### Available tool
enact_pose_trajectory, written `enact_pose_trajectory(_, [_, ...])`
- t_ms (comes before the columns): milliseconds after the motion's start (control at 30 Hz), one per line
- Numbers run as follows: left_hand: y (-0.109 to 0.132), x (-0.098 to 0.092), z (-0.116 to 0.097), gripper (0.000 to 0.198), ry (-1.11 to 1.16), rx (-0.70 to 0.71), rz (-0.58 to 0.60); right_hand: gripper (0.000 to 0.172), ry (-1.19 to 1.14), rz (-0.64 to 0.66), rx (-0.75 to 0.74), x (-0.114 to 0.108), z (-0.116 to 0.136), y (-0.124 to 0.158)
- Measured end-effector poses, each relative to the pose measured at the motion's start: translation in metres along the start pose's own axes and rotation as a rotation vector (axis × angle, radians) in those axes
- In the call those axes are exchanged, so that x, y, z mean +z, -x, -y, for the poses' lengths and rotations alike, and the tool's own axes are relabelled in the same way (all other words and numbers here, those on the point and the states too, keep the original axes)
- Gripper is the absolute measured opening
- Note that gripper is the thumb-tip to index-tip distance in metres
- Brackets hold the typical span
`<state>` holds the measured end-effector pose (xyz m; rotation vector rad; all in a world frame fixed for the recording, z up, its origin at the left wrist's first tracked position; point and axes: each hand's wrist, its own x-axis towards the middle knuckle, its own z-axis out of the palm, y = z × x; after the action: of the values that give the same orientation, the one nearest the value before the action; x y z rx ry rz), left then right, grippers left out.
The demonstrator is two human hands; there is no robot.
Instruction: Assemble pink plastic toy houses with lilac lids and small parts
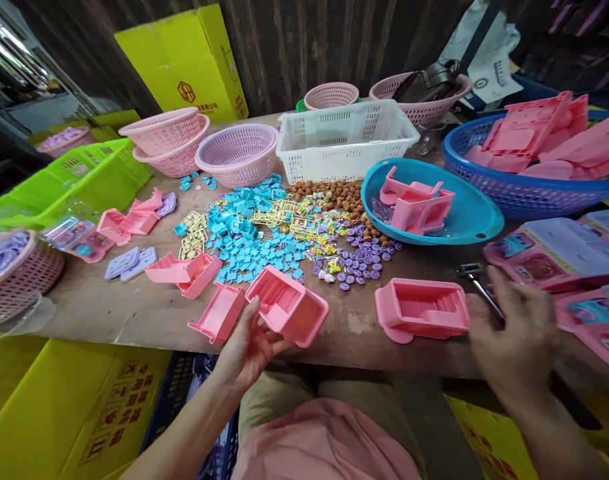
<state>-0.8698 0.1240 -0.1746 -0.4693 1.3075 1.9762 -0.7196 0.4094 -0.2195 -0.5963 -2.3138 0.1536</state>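
Note:
My left hand (257, 347) is closed on a pink plastic box part (289, 307), raised and tilted just over the table's front edge. Beside it lies another pink tray-shaped part (218, 312), with more pink pieces (187, 270) behind. At the right, my motion-blurred right hand (519, 333) is wrapped round a small hammer (484, 291); its metal head points away from me, and its black handle end sticks out below the hand. A hollow pink part (424, 310) rests on the table just left of that hand.
Small blue pieces (264, 250), purple discs (359, 257) and brown pieces (329, 193) are heaped mid-table. Behind stand a white basket (344, 157) and a lilac basket (237, 157). A blue bowl (434, 233) and assembled pink toys (559, 253) are at right.

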Motion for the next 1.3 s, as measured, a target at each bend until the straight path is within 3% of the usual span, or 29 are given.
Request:
enact_pose_trajectory(67, [0.001,0.003,-0.001,0.051,0.067,-0.123,-0.017,0.056,-0.167,-0.044,-0.125,-0.004,0.042,0.001])
enact_pose_trajectory(133, [0.002,0.004,-0.001,0.050,0.124,-0.191,-0.026,0.064,-0.355,-0.010,-0.227,-0.005,0.081,0.007])
enact_pose_trajectory(233, [0.004,0.005,0.001,0.047,0.187,-0.240,-0.029,0.073,-0.521,0.089,-0.178,0.002,0.127,0.015])
enact_pose_trajectory(367, [0.007,0.003,0.007,0.047,0.182,-0.272,0.070,0.104,-0.555,0.360,-0.085,0.017,0.163,0.022])
enact_pose_trajectory(467, [0.009,-0.002,0.011,0.050,0.073,-0.267,0.152,0.102,-0.614,0.462,-0.016,0.026,0.171,0.021])
enact_pose_trajectory(533, [0.007,-0.009,0.013,0.055,-0.078,-0.183,0.132,0.093,-0.705,0.534,0.064,0.028,0.166,0.016])
enact_pose_trajectory(633, [-0.003,-0.023,0.017,0.066,-0.362,0.132,0.124,0.086,-0.920,0.740,0.148,0.025,0.147,0.005])
enact_pose_trajectory(700, [-0.015,-0.032,0.024,0.082,-0.507,0.328,0.177,0.085,-1.006,0.876,0.121,0.020,0.134,0.002])
enact_pose_trajectory(767, [-0.030,-0.037,0.035,0.092,-0.588,0.466,0.191,0.090,-0.948,0.946,0.057,0.016,0.123,0.000])
enact_pose_trajectory(833, [-0.044,-0.037,0.048,0.090,-0.627,0.575,0.168,0.094,-0.794,0.952,-0.043,0.015,0.108,-0.006])
enact_pose_trajectory(900, [-0.054,-0.030,0.059,0.082,-0.650,0.659,0.163,0.087,-0.640,0.846,-0.172,0.017,0.087,-0.025])
enact_pose_trajectory(933, [-0.056,-0.025,0.063,0.077,-0.678,0.678,0.172,0.077,-0.554,0.727,-0.239,0.018,0.073,-0.040])
enact_pose_trajectory(1033, [-0.055,-0.006,0.068,0.080,-0.779,0.673,0.217,0.035,-0.226,0.186,-0.323,0.030,0.025,-0.097])
enact_pose_trajectory(1133, [-0.048,0.004,0.057,0.092,-0.839,0.640,0.316,0.025,-0.161,0.068,-0.308,0.052,-0.018,-0.144])
enact_pose_trajectory(1167, [-0.047,0.003,0.049,0.089,-0.848,0.667,0.293,0.022,-0.169,0.063,-0.320,0.060,-0.029,-0.153])
enact_pose_trajectory(1233, [-0.044,-0.009,0.026,0.072,-0.876,0.781,0.102,0.016,-0.186,0.084,-0.374,0.073,-0.046,-0.163])
enact_pose_trajectory(1300, [-0.039,-0.032,-0.003,0.051,-0.957,0.897,-0.208,0.014,-0.196,0.125,-0.464,0.081,-0.057,-0.167])
